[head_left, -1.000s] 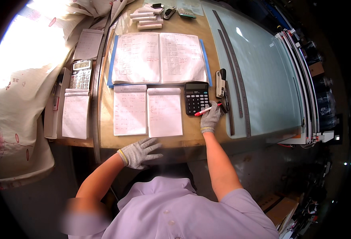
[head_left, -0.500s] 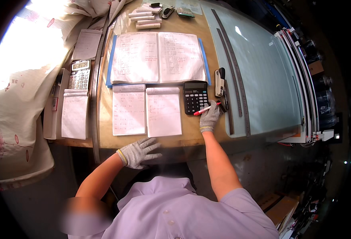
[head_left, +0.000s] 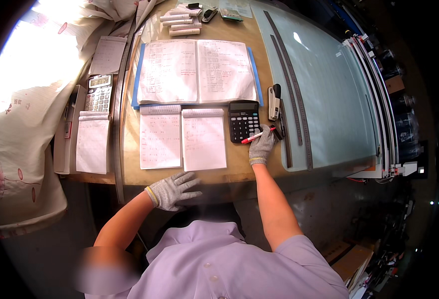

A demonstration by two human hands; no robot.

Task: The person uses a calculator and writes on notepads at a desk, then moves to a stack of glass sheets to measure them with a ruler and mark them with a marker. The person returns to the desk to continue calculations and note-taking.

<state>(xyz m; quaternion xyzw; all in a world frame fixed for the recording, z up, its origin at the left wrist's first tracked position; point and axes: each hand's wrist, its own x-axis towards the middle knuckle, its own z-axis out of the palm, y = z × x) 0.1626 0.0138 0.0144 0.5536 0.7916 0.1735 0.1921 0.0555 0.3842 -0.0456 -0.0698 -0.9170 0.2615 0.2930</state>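
In a grey knit glove, my right hand (head_left: pixel 263 145) is closed around a red and white pen (head_left: pixel 256 136). It rests at the lower right corner of a black calculator (head_left: pixel 243 119); whether a finger presses a key, I cannot tell. My gloved left hand (head_left: pixel 173 191) is held at the table's front edge with fingers spread, holding nothing. Beyond it lie two notepads, the left one (head_left: pixel 160 142) and the right one (head_left: pixel 204 142), both with handwriting. Above them an open book of written pages (head_left: pixel 224 72) lies on a blue folder (head_left: pixel 254 70).
Right of the calculator are a stapler (head_left: pixel 274 103) and long metal rulers (head_left: pixel 294 84) on a pale glass sheet (head_left: pixel 329 109). At left sit a silver calculator (head_left: pixel 98 93) and another notepad (head_left: pixel 92 144). Rolled-over pads (head_left: pixel 183 22) lie at the back. A curtain (head_left: pixel 30 149) hangs at far left.
Almost nothing differs. Both hands keep their places and the pen stays in my right hand; the view has shifted very slightly.
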